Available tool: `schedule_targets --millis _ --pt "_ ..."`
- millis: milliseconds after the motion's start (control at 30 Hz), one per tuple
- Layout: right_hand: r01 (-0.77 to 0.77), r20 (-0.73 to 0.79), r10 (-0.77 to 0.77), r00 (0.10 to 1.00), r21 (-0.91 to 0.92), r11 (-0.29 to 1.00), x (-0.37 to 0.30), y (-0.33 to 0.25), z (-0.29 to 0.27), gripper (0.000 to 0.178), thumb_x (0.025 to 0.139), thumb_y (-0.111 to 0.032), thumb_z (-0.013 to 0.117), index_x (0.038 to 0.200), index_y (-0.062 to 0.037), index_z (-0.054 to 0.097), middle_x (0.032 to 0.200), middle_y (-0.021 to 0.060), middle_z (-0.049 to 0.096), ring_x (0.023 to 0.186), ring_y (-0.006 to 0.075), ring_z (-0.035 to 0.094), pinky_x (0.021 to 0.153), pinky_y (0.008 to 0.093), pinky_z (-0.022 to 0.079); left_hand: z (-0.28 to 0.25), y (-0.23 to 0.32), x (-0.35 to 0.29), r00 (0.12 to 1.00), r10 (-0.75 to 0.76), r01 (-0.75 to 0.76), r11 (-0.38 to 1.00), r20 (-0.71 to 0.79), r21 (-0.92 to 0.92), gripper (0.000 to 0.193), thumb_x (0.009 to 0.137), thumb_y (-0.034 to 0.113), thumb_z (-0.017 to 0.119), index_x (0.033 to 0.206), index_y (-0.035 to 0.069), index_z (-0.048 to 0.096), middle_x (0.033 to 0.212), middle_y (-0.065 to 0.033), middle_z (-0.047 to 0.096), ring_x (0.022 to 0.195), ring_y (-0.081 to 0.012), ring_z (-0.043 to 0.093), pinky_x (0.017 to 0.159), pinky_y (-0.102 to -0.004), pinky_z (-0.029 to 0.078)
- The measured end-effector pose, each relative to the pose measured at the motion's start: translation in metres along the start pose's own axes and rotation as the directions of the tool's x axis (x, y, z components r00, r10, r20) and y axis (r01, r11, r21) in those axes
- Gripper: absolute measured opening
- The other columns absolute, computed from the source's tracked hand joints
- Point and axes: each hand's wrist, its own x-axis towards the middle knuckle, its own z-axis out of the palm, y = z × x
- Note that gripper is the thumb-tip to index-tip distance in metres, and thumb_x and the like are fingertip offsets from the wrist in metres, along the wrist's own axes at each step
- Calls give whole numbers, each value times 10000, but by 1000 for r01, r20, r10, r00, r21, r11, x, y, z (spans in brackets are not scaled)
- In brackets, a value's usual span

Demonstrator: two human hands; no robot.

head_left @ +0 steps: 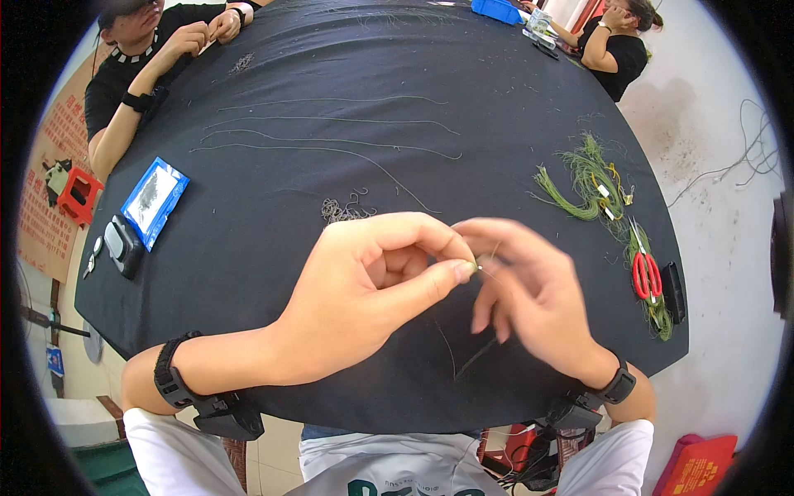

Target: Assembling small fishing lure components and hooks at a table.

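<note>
Near the front middle of the table, my left hand (389,289) pinches a thin line between thumb and index finger. A tiny pale tip shows at that pinch; what it belongs to is too small to tell. Right beside it is my right hand (529,293), blurred by motion, its fingers curved close to the left fingertips. Below the hands a slack strand of thin line (451,351) hangs down over the cloth. Just beyond my left hand lies a small pile of dark fish hooks (343,208). Several thin lines (331,149) are laid out roughly side by side farther off.
On the black cloth (273,273), a blue-edged packet (155,198) and a dark grey case (122,246) lie at left. Green thread bundles (591,186) and red-handled scissors (646,273) lie at right. Two people sit at the far corners, near another dark pile (241,64) and a blue tray (496,10).
</note>
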Motion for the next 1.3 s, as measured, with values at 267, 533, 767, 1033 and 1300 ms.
schedule_targets --millis 267,533,767,1033,1300 --pt "281 -1 -283 959 -132 951 -1 2 -14 168 865 -34 605 1030 0 613 915 55 653 666 78 606 515 174 455 -2 -1 -1 1000 2 1 966 -11 259 94 863 -25 591 944 -63 620 877 -56 623 766 -45 572 640 -175 452" --pt "276 -100 -320 942 -308 911 -6 -3 -6 131 846 -29 628 970 6 603 802 52 654 688 77 625 522 176 465 -4 -2 0 997 62 -43 931 -39 362 78 858 -41 578 927 -57 610 850 -37 607 727 -26 552 601 -158 426" --pt "78 -140 -96 985 -126 989 -7 -6 -7 153 818 -4 642 964 1 595 762 57 650 693 81 630 508 176 452 -9 -11 2 969 247 -206 840 -17 502 68 826 -60 597 888 -37 612 806 -5 570 607 6 432 510 -174 319" --pt "378 -88 -530 844 -604 702 -1 -2 -16 72 790 23 640 854 -12 640 771 41 637 658 79 601 495 197 439 -9 -8 5 912 389 -377 666 131 644 69 787 -52 632 845 -16 624 789 -17 568 525 -17 330 472 -201 251" --pt "115 -50 -117 992 -41 992 5 5 -22 80 870 -55 601 929 -4 621 911 69 631 793 102 609 548 194 494 -10 -6 3 973 203 -231 828 110 510 65 823 -46 610 885 -34 624 830 -37 594 585 -14 435 504 -185 326"
